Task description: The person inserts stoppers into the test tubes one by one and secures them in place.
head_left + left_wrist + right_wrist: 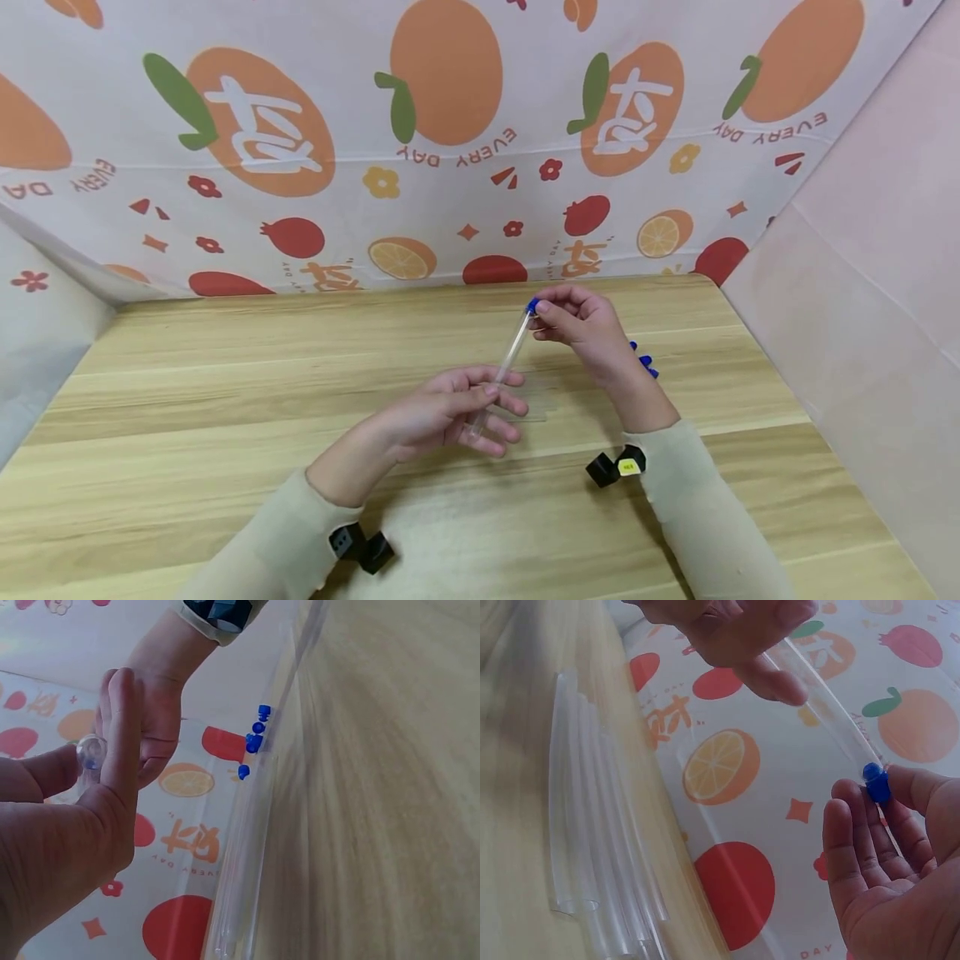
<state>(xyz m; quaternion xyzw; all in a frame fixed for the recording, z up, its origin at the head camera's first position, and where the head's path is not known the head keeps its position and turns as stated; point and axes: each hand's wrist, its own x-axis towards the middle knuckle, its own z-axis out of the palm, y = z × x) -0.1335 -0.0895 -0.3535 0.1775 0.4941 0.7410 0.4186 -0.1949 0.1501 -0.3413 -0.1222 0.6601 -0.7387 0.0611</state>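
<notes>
A clear test tube (514, 346) slants upward between the two hands, above the wooden table. My left hand (450, 408) holds its lower part between thumb and fingers, the other fingers spread behind it. In the left wrist view the rounded end of the tube (91, 753) shows beside the thumb. My right hand (588, 325) pinches a blue stopper (876, 784) at the tube's upper end, thumb on one side and fingertips on the other. How deep the stopper sits in the tube I cannot tell.
Several more clear tubes (604, 832) lie side by side on the table, partly behind the left hand in the head view. Several loose blue stoppers (647, 362) lie beyond the right wrist. A fruit-printed cloth (345, 167) hangs along the table's far edge.
</notes>
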